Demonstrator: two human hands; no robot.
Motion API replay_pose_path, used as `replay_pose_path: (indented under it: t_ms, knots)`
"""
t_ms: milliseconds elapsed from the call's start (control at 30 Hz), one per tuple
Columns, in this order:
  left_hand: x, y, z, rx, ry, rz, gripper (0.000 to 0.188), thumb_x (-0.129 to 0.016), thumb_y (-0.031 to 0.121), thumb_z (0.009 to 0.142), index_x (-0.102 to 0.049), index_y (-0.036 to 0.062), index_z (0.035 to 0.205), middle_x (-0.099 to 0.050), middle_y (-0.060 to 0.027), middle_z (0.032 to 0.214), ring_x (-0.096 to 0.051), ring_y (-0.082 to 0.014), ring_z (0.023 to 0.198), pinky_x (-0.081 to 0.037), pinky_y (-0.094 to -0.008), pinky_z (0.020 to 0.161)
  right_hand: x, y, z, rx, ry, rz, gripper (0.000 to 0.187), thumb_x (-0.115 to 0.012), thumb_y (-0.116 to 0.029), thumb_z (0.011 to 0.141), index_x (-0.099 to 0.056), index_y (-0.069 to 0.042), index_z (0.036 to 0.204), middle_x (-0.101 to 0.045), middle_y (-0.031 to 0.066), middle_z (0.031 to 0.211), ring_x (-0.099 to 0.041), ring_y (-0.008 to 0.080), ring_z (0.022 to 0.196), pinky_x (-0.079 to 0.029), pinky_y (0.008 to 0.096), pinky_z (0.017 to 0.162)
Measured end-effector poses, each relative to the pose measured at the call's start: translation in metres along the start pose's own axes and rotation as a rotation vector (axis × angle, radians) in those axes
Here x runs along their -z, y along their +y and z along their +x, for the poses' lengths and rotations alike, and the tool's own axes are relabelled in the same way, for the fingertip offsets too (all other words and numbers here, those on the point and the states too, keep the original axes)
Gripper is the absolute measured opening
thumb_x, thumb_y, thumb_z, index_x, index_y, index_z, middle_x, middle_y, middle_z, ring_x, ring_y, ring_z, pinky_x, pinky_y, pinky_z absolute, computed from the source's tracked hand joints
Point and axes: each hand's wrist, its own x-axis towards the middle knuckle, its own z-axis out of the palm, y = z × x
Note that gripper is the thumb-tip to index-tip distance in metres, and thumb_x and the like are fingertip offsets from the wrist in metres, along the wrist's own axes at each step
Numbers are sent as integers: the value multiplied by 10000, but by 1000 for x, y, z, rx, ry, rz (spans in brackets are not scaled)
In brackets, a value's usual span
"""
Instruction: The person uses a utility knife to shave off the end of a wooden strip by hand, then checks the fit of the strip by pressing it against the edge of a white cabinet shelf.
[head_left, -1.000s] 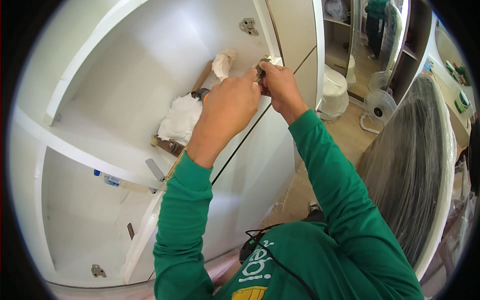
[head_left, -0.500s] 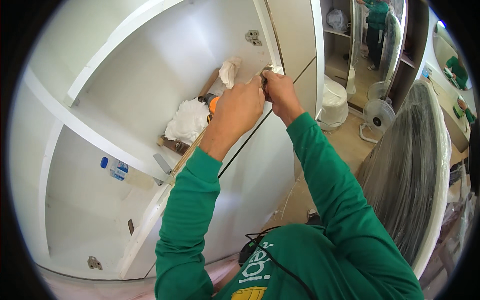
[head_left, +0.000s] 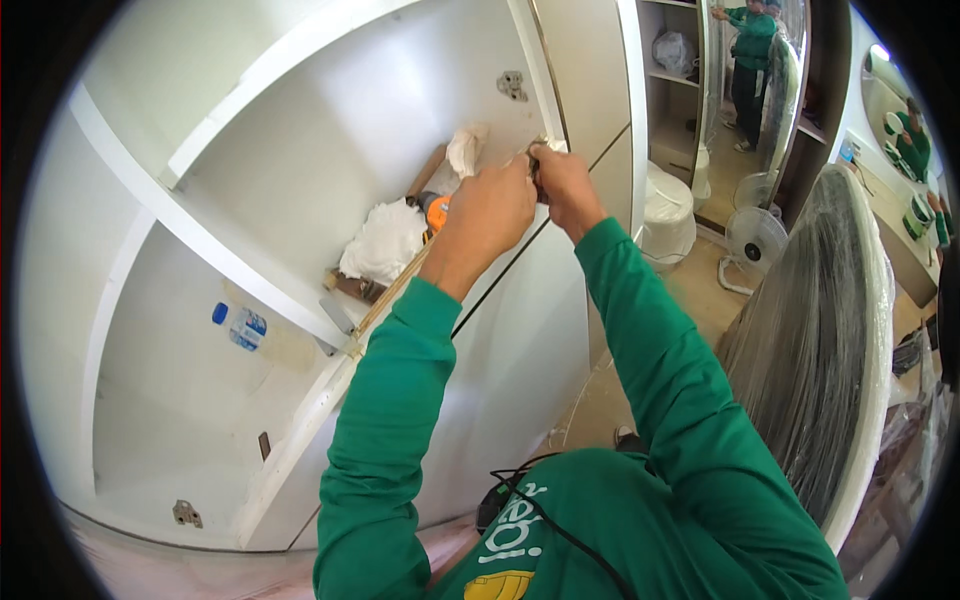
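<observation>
Both hands meet at the front edge of a white cabinet (head_left: 300, 110), beside its narrow upright (head_left: 537, 70). My right hand (head_left: 568, 192) is closed, thumb and fingers pinching a small dark metal piece (head_left: 538, 170) against that edge; its exact kind is mostly hidden. Curled right next to it, my left hand (head_left: 490, 215) is closed too, its fingertips tucked behind the hand at the same piece. Just behind the left hand, inside the cabinet, lie an orange and black power tool (head_left: 437, 211), a bunched white cloth (head_left: 385, 243) and another pale cloth (head_left: 467, 150).
Metal hinge plates (head_left: 512, 86) sit on the cabinet walls. A water bottle (head_left: 240, 328) lies in the lower compartment. To my right stand a plastic-wrapped round-edged panel (head_left: 815, 350), a white fan (head_left: 755, 240) and a wrapped white stool-like object (head_left: 668, 215). A mirror (head_left: 740, 150) reflects a person.
The view has shifted slightly, so the cabinet contents appear a little to the right. My left forearm has edged right; both hands stay at the same spot on the cabinet edge.
</observation>
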Motion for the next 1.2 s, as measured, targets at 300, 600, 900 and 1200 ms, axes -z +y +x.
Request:
replay_pose_path:
  t_ms: [300, 600, 900, 1200]
  knots:
    - [12, 3, -3, 66, -107, -11, 284, -394, 209, 1021, -594, 39, 1128, -703, -245, 941, -664, -445, 913, -506, -548, 817, -2, -2, -3, -9, 5, 10, 217, -539, -125, 943, -617, 47, 836, -590, 92, 693, -539, 191, 477, -522, 364, 490]
    - [18, 2, -2, 118, -142, -67, 383, -395, 273, 1027, -605, 71, 1276, -700, -243, 997, -663, -431, 946, -509, -537, 850, -4, -1, 3, -23, 35, -14, 186, -549, -114, 947, -589, 27, 833, -561, 78, 689, -511, 180, 465, -504, 358, 475]
    - [-4, -19, -5, 54, 0, -91, 469, -456, 293, 1031, -533, 30, 1412, -672, -317, 1081, -640, -473, 1033, -501, -544, 894, 2, -1, 14, 4, -48, -140, 208, -574, -147, 946, -596, 13, 815, -561, 78, 692, -511, 188, 465, -479, 367, 460]
    - [24, 57, -72, 265, -240, -558, 580, -511, 459, 1056, -522, -9, 1399, -684, -226, 986, -667, -285, 867, -512, -382, 778, 72, -16, -102, -79, -71, 121, 363, -523, -383, 1045, -596, -31, 992, -637, 76, 864, -684, 194, 839, -586, 381, 701]
